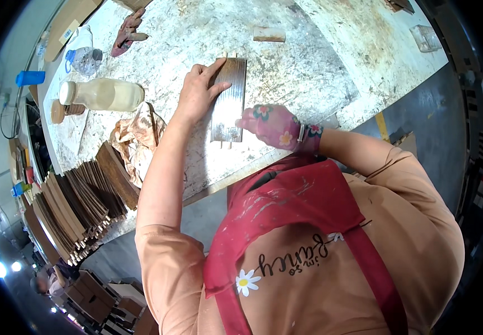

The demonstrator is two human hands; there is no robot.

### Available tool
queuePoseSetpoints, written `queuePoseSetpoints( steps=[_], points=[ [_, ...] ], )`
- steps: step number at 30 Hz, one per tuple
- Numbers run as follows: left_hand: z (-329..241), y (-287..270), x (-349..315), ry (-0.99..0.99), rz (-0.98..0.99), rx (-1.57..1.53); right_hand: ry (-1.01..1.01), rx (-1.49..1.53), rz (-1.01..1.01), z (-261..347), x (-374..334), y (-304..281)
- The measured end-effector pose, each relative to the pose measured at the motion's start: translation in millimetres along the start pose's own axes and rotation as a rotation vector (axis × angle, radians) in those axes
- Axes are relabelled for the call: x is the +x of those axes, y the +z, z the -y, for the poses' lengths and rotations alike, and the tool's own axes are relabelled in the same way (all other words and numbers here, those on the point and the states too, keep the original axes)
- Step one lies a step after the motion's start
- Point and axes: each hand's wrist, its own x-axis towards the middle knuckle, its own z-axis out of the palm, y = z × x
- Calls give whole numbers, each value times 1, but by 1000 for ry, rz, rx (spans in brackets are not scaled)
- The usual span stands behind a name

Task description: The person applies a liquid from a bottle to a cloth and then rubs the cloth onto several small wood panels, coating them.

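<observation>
Where a narrow wooden board [228,103] is laid on the pale, stained surface [303,72], its upper left part is touched by the left hand [200,89], which is bare. The grip of that hand is spread: the index finger is stretched to the board's upper left corner, the thumb is rested on its face, and nothing is seen clasped between them. At the board's right edge, toward its near end, the right hand [267,127] is placed in a pink flowered glove with the fingers curled; whether anything is held in that grip cannot be told. Dark brown is shown at the board's far end, a silvery shine is reflected along its middle, and small pegs are seen at both ends.

To the left of the board, a crumpled, brown-stained cloth [136,139] is seen, with a white-lidded jar [110,94] above it. Farther to the board's lower left, many brown slats [79,192] are lined up in a row. Past the board's far end, a stained glove [127,38] is seen to the left and a wooden block [269,34] to the right.
</observation>
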Motion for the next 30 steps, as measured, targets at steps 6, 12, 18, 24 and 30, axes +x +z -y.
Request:
queuePoseSetpoints(
  steps=[6,12,18,24,30],
  points=[
    [-1,-1,0,3,1,11,48,4,-49,-7,9,-8],
    [-3,-3,0,4,3,29,35,-10,25,-9,5,-2],
    [0,-1,2,26,2,13,2,-17,203,6,0,-5],
    [1,1,1,2,6,14,-25,53,-17,-4,12,-8],
    [2,1,1,9,-3,18,-14,40,40,-2,13,-9]
  ],
)
